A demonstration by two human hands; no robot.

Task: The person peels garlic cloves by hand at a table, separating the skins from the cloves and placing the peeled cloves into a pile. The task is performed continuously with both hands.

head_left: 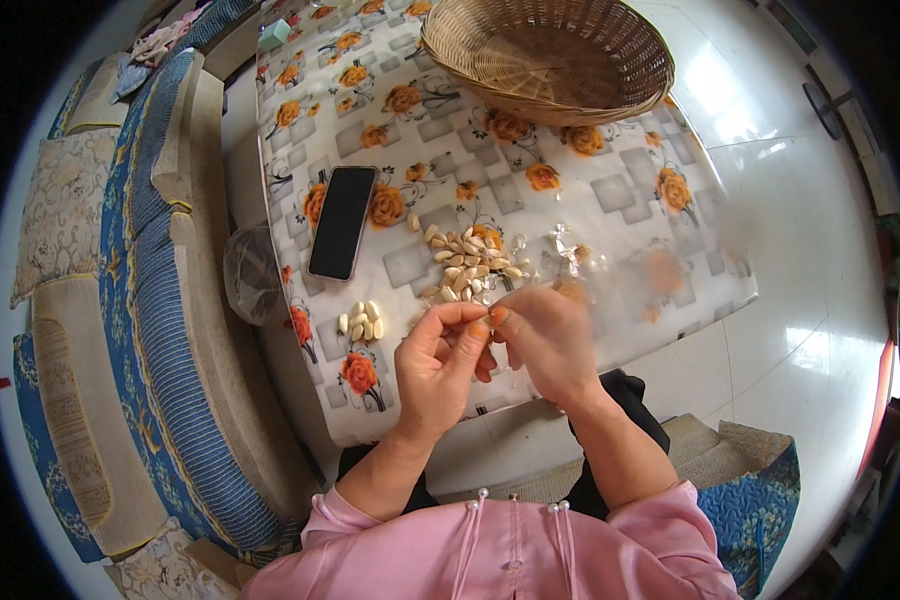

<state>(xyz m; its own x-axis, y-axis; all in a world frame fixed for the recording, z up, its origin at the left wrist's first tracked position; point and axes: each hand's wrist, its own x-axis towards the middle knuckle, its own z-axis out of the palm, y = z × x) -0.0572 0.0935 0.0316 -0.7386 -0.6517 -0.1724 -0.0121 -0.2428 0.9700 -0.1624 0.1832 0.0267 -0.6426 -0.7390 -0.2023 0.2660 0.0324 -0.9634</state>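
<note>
My left hand (441, 364) and my right hand (553, 341) meet at the fingertips above the near part of the table. Pinched between thumbs and forefingers is a small pale garlic clove (487, 319), mostly covered by the fingers. Just beyond the hands lies a loose pile of unpeeled garlic cloves (465, 262). To the left of my left hand, a small group of peeled white cloves (361, 322) rests on the cloth. Thin papery garlic skins (568, 249) are scattered right of the pile.
A smartphone (343, 223) with a dark screen lies left of the pile. At the far side stands a round wicker basket (547, 67). The table has a flowered plastic tablecloth (450, 161). A clear plastic bag (251, 275) hangs at its left edge, beside a sofa (187, 360).
</note>
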